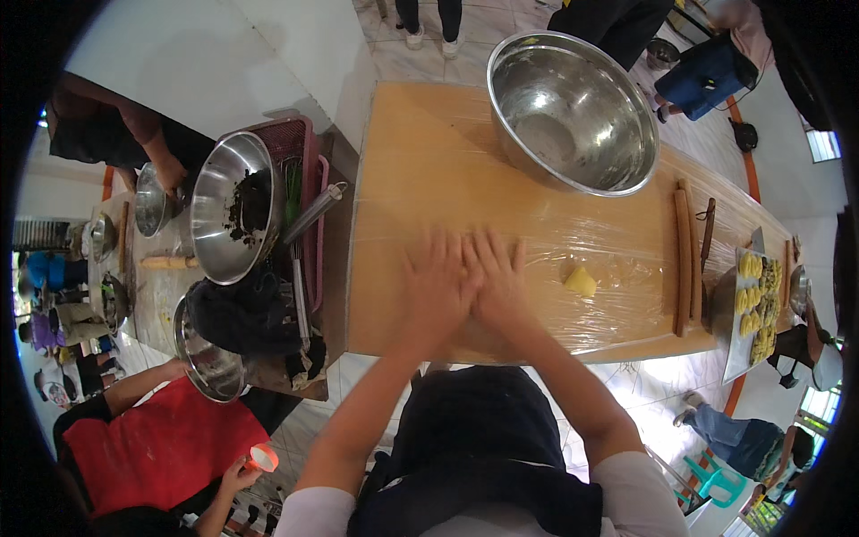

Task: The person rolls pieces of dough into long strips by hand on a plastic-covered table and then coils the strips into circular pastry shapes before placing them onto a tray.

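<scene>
My left hand (439,282) and my right hand (495,275) lie palm down on the plastic-wrapped wooden table (416,148), thumbs side by side. Their fingers are spread, and both look blurred, the left one more so. Whatever is under the palms is hidden. To the right of my right hand, a small lump of yellow dough (581,282) sits on the clear plastic film. A large stainless steel bowl (570,114), with pale residue inside, stands beyond my hands at the far edge of the table.
Rolling pins (683,262) lie at the right, before a tray (743,322) of shaped yellow dough pieces. On the left, a bowl (235,208) with dark crumbs, a whisk (300,282), a pink basket (315,235) and a dark cloth (235,315) crowd together. A person in a red apron (161,450) holds an orange-rimmed cup (263,458).
</scene>
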The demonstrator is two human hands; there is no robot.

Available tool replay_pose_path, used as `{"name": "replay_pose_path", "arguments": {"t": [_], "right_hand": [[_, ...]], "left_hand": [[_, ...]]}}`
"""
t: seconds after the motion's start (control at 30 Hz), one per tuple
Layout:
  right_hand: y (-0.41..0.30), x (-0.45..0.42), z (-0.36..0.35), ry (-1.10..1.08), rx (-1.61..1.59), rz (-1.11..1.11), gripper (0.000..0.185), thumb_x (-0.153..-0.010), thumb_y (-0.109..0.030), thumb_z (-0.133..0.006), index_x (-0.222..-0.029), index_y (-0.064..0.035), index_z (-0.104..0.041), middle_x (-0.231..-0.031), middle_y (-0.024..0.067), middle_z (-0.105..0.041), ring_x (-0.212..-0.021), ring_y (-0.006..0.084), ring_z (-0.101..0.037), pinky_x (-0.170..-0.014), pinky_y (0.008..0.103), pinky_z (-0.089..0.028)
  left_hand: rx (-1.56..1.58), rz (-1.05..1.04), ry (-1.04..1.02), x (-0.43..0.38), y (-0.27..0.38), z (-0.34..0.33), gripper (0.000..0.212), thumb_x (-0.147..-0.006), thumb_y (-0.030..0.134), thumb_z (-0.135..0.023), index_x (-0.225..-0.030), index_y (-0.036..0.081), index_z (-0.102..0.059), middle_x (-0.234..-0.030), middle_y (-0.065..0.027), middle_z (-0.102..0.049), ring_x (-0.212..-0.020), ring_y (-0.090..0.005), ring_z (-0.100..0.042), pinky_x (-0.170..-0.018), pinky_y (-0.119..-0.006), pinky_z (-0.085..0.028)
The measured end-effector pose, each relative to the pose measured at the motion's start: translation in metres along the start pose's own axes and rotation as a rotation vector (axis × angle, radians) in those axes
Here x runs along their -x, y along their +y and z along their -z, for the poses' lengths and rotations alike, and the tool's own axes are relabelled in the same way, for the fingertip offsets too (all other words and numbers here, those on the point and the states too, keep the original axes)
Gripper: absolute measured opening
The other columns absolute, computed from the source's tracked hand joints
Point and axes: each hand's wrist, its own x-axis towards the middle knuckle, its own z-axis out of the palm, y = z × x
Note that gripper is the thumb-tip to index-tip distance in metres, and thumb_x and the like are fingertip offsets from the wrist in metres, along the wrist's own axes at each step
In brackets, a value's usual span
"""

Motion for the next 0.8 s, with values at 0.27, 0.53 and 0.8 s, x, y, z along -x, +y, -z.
{"name": "replay_pose_path", "arguments": {"t": [0.27, 0.53, 0.8], "right_hand": [[0.002, 0.007, 0.006, -0.033, 0.026, 0.029, 0.06, -0.083, -0.038, -0.055, -0.136, -0.0152, -0.04, -0.143, 0.0087, -0.032, -0.135, 0.0318, -0.022, -0.104, 0.0648, -0.01], [-0.026, 0.06, 0.045, -0.05, -0.21, -0.138, 0.063, -0.082, -0.039, -0.058, -0.135, -0.0096, -0.04, -0.145, 0.0136, -0.028, -0.135, 0.0366, -0.022, -0.103, 0.0657, -0.01], [-0.018, 0.025, 0.014, -0.06, -0.047, -0.134, 0.064, -0.083, -0.039, -0.056, -0.137, -0.0117, -0.037, -0.144, 0.0144, -0.031, -0.135, 0.037, -0.021, -0.103, 0.0662, -0.01]], "left_hand": [[-0.183, -0.164, -0.045, -0.029, -0.056, 0.012, 0.055, -0.085, 0.034, -0.054, -0.133, 0.008, -0.042, -0.139, -0.0135, -0.038, -0.13, -0.0359, -0.03, -0.1, -0.065, -0.016], [0.051, -0.015, -0.161, 0.054, -0.038, 0.05, 0.058, -0.087, 0.028, -0.051, -0.135, 0.0, -0.036, -0.144, -0.0178, -0.03, -0.134, -0.0364, -0.024, -0.102, -0.065, -0.013], [-0.004, -0.076, -0.216, 0.033, -0.022, 0.017, 0.058, -0.086, 0.03, -0.051, -0.134, -0.001, -0.037, -0.144, -0.019, -0.029, -0.134, -0.0365, -0.023, -0.102, -0.065, -0.013]]}}
